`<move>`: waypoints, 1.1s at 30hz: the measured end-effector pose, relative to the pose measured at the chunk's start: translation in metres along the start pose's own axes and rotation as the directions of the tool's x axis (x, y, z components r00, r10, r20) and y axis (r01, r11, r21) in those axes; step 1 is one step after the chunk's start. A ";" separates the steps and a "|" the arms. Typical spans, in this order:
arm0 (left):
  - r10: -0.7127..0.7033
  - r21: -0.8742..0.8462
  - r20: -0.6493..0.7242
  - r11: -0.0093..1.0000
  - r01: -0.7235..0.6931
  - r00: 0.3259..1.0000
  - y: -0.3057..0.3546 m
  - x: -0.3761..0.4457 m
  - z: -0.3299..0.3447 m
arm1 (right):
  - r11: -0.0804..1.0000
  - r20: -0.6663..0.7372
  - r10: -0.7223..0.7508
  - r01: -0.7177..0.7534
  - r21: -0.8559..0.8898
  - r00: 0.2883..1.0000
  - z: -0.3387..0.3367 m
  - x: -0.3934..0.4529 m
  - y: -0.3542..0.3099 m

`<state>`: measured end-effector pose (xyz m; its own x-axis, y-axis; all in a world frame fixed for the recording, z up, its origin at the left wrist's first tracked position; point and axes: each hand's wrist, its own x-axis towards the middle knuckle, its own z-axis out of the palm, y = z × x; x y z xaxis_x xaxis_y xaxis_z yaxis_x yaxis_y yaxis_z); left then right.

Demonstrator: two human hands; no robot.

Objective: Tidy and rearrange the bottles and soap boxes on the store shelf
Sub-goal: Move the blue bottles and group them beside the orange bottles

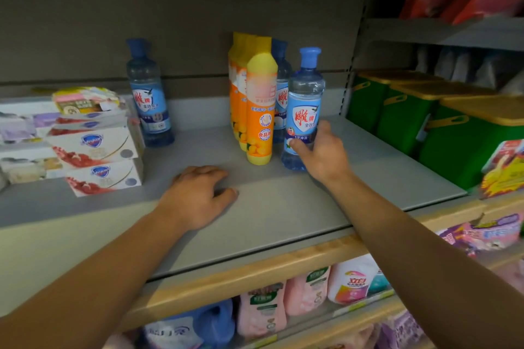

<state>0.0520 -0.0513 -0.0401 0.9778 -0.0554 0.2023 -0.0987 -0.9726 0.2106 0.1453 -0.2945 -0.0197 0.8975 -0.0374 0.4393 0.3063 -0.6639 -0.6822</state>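
Right of centre, the right hand (321,154) wraps thumb and fingers round the lower body of the upright blue bottle (303,110), cap up. The left hand (198,193) rests loosely curled on the shelf (283,207), holding nothing.

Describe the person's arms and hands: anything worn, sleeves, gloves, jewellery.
Both forearms are bare as far as the frame shows, with no sleeves in view. The left hand and right hand wear no gloves, and no watch, bracelet or ring is visible.

Bare shelf (283,215) between soap boxes (96,147), bottles (261,105)
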 end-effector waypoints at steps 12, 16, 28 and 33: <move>0.020 -0.018 -0.011 1.000 -0.020 1.000 -0.002 0.003 0.001 | 0.992 0.150 -0.005 -0.014 0.124 0.989 0.031 0.042 0.006; 0.023 -0.012 -0.008 1.000 -0.023 1.000 0.000 0.002 -0.001 | 0.986 0.156 -0.010 -0.016 0.164 0.988 0.035 0.041 0.007; 0.012 -0.053 0.010 0.999 -0.011 1.000 0.000 0.002 -0.004 | 0.964 0.205 0.184 -0.217 0.152 0.961 0.014 0.027 0.010; -0.014 -0.154 0.041 0.988 0.020 0.999 -0.002 -0.001 -0.012 | 0.985 0.081 0.131 -0.139 0.098 0.988 -0.012 -0.019 -0.006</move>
<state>0.0491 -0.0462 -0.0292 0.9858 -0.0512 0.1602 -0.1066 -0.9272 0.3592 0.1224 -0.2987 -0.0172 0.9527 -0.0637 0.2972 0.2082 -0.5756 -0.7908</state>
